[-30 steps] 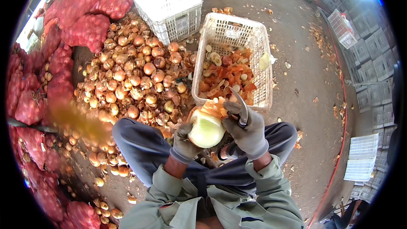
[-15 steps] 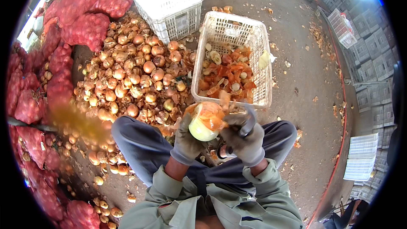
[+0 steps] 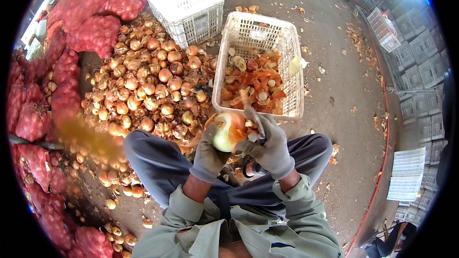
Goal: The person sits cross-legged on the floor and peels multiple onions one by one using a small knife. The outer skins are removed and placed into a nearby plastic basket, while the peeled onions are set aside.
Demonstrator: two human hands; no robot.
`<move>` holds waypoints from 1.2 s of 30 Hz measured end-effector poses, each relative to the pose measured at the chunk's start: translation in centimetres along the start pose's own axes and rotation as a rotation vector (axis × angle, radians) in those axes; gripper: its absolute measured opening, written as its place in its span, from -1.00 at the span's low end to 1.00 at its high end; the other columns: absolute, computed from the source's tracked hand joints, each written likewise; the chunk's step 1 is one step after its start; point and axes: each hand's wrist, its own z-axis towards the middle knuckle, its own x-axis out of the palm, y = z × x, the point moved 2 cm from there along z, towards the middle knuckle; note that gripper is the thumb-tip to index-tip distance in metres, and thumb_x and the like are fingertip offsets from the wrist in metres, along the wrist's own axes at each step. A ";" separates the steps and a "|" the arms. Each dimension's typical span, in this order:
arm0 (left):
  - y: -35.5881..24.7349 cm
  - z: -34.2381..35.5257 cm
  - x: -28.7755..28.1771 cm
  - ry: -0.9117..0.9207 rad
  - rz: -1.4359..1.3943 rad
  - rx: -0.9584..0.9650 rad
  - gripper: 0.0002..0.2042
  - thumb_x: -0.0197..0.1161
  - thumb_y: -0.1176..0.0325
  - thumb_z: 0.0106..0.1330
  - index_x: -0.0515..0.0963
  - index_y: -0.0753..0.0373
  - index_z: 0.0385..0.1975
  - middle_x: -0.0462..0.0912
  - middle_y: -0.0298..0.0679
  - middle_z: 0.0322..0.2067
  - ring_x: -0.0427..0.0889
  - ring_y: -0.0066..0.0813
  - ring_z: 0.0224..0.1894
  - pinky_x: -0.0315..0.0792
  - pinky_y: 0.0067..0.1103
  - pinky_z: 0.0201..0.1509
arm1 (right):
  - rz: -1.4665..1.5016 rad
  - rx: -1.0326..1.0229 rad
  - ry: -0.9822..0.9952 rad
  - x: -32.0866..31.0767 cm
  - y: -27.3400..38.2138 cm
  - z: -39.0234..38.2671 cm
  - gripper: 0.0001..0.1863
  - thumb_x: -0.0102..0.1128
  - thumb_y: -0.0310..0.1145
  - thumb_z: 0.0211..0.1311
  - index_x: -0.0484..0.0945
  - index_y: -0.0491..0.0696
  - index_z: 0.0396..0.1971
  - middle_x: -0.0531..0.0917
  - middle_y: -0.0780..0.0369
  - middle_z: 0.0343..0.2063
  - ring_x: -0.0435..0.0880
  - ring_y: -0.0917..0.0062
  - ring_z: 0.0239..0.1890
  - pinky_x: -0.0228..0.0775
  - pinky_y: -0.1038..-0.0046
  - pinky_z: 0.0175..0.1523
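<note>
Onion (image 3: 222, 136), partly peeled, sits in your left grip (image 3: 209, 157), between your knees (image 3: 315, 148) and just short of the near rim of the white plastic crate (image 3: 297, 100). That grip, in a grey glove, is curled around it from the left and below; a pale greenish-white part shows, while orange-brown skin (image 3: 237, 126) covers the side toward your other hand. Your right grip (image 3: 268, 150), gloved too, is closed on a knife (image 3: 259, 128), the blade pointing up and away from you beside the onion; it is blurred, so I cannot tell whether its edge touches the skin. Beyond your hands, the crate holds a heap of orange peels (image 3: 256, 79) with some pale pieces (image 3: 239, 63) among them. Left of the crate, a wide pile of onions (image 3: 143, 86) spreads over the floor (image 3: 344, 124), and red net sacks (image 3: 98, 33) lie heaped past it. Two stacked white crates (image 3: 203, 24) stand at the pile's far edge. On your right, a red line (image 3: 385, 153) runs along the floor
</note>
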 end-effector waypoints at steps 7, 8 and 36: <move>0.1 0.0 -0.3 -0.005 0.047 0.072 -0.53 0.03 0.08 0.43 0.35 0.23 0.21 0.50 -0.14 0.12 0.52 -0.24 0.15 0.42 -0.25 0.25 | -0.253 -0.083 0.047 0.6 1.0 -1.0 -0.18 0.56 -0.13 -0.20 0.42 -0.07 0.13 0.52 0.04 -0.09 0.63 0.12 -0.19 0.51 0.26 -0.16; 0.2 0.1 -0.6 -0.014 0.059 0.071 -0.54 0.04 0.08 0.42 0.35 0.23 0.20 0.50 -0.15 0.11 0.53 -0.25 0.14 0.43 -0.25 0.25 | -0.304 -0.065 0.028 1.0 0.4 -1.2 -0.22 0.54 -0.17 -0.16 0.41 -0.07 0.13 0.52 0.03 -0.08 0.63 0.12 -0.21 0.50 0.24 -0.18; -0.7 -1.4 -0.4 0.056 -0.005 -0.039 -0.50 0.10 0.06 0.37 0.34 0.23 0.20 0.55 -0.10 0.05 0.59 -0.18 0.07 0.61 -0.16 -0.03 | 0.128 0.133 0.038 -0.2 -2.2 -0.1 -0.75 0.41 -0.45 0.02 0.61 -0.17 -0.28 0.62 0.16 -0.42 0.62 0.41 -0.44 0.44 0.46 -0.26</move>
